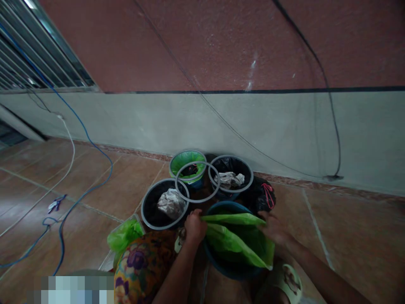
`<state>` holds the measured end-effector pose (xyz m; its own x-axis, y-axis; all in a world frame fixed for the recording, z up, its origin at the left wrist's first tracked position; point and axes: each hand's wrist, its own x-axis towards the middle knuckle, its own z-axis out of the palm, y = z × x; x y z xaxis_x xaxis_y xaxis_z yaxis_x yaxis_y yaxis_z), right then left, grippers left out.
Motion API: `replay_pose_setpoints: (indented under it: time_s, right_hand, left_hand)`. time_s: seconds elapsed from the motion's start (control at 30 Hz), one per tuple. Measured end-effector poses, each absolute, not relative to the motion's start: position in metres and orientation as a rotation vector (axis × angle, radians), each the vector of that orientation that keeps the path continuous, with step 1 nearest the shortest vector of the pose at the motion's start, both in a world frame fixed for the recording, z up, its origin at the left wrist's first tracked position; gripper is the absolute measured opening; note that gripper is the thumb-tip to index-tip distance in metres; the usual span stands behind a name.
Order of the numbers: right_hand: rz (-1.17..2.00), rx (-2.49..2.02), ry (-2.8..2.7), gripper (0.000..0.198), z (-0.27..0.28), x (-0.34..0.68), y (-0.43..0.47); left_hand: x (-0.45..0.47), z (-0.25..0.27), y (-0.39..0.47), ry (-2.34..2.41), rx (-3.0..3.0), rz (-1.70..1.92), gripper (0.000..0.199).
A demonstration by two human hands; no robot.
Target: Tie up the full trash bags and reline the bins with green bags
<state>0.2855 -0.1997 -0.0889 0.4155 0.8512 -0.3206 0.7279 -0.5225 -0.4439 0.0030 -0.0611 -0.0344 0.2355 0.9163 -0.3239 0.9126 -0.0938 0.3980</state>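
Pinches a green bag (221, 240) by its left corner in the grip of the left hand (194, 228). Touches its right edge with the right hand (274, 228); cannot tell, through blur, whether pinching. Holds it partly inside a blue bucket (229, 272).

Left forearm (177, 268) angled up and forward, left hand (195, 227) curled closed. Right forearm (325, 266) reaching inward, right hand (272, 227) blurred, fingers toward left, grip unclear. Hands apart, roughly level. Both forearms bare.
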Motion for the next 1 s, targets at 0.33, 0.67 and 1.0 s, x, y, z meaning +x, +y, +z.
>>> replay_pose_setpoints:
  time_s: [0.33,0.67,1.0]
  right_hand:
    - [0.743,-2.345,-1.103,0.032,-0.083,0.274,-0.176]
    - [0.598,-2.527,-0.882,0.038,-0.101,0.276,-0.14]
    - [0.703,-2.561,-0.796,0.042,-0.12,0.286,-0.132]
  left_hand:
    - [0.025,-0.025,-0.042,1.53,2.255,-0.081,0.018]
    - [0.046,-0.058,-0.032,1.749,1.943,0.143,0.018]
    - [0.053,-0.051,-0.025,1.802,2.099,-0.139,0.033]
